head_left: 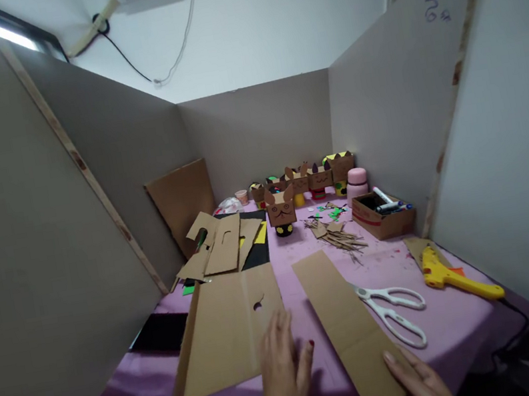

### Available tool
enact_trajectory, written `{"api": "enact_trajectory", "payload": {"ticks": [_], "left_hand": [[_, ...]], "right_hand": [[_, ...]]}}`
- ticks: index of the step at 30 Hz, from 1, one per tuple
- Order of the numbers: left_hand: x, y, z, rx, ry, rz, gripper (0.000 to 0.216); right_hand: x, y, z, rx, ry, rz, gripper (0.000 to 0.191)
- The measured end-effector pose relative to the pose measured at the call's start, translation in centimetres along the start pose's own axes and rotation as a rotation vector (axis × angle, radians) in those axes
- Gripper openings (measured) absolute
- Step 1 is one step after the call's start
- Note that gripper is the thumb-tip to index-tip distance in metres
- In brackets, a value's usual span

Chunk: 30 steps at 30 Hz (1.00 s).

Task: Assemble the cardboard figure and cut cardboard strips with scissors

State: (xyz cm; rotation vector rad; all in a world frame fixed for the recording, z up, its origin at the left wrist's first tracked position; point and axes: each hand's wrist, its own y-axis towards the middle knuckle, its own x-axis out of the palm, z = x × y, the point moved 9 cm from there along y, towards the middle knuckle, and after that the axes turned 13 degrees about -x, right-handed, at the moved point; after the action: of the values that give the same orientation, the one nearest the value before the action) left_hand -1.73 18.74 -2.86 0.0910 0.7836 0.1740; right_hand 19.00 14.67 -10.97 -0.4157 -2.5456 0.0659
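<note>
My left hand [284, 370] reaches over the right edge of a large cardboard sheet [226, 333], its fingers stretched out and near or on the sheet; contact is hard to tell. That sheet has a small cut hole and a folded left side. In my right hand [419, 380] is a long cardboard strip [348, 333], pinched at its near right corner, thumb on top. Partly under the strip lie white-handled scissors [395, 311], blades hidden. Farther back stands a small cardboard animal figure [281, 212] with ears and a drawn face.
Cut cardboard pieces [224, 242] pile at the back left, beside a black phone or tablet [160, 332]. Thin cardboard scraps [336, 233], a box of markers [385, 222], a pink bottle [356, 186] and a yellow glue gun [455, 277] sit rightward. More figures [319, 178] line the back.
</note>
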Motion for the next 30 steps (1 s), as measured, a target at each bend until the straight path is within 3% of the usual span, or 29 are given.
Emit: {"api": "enact_trajectory", "payload": {"ticks": [3,5,7,9,12,14,18,24,30], "left_hand": [[-0.5,1.0,-2.9,-0.031,0.366,0.045,0.059],[-0.7,1.2,-3.4,-0.042,0.361,0.024,0.059],[-1.4,0.8,-2.9,-0.085,0.125,0.022,0.055],[-1.4,-0.2,-2.0,-0.147,-0.293,-0.032,0.052],[2.4,-2.3,-0.6,-0.339,-0.943,-0.364,0.057],[4.5,-3.5,-0.3,-0.469,-1.159,-0.465,0.054],[6.2,-4.4,-0.4,-0.546,-1.277,-0.521,0.041],[4.9,-4.6,-0.2,-0.527,-1.314,-0.474,0.036],[4.1,-4.8,0.2,-0.554,-1.277,-0.442,0.044]], "right_hand": [[1.0,-0.1,0.4,0.022,0.059,-0.038,0.045],[1.8,-0.4,0.6,0.006,0.119,-0.027,0.046],[2.7,-0.7,0.9,-0.004,0.152,-0.034,0.048],[3.4,-1.0,1.1,-0.016,0.145,-0.05,0.047],[3.9,-1.6,1.8,-0.014,0.092,-0.075,0.046],[3.8,-2.1,2.6,-0.001,0.032,-0.083,0.049],[3.6,-3.1,4.4,0.046,-0.085,-0.125,0.053],[3.9,-3.1,4.0,-0.007,-0.175,-0.223,0.051],[4.2,-2.8,2.4,-0.093,-0.211,-0.257,0.046]]}}
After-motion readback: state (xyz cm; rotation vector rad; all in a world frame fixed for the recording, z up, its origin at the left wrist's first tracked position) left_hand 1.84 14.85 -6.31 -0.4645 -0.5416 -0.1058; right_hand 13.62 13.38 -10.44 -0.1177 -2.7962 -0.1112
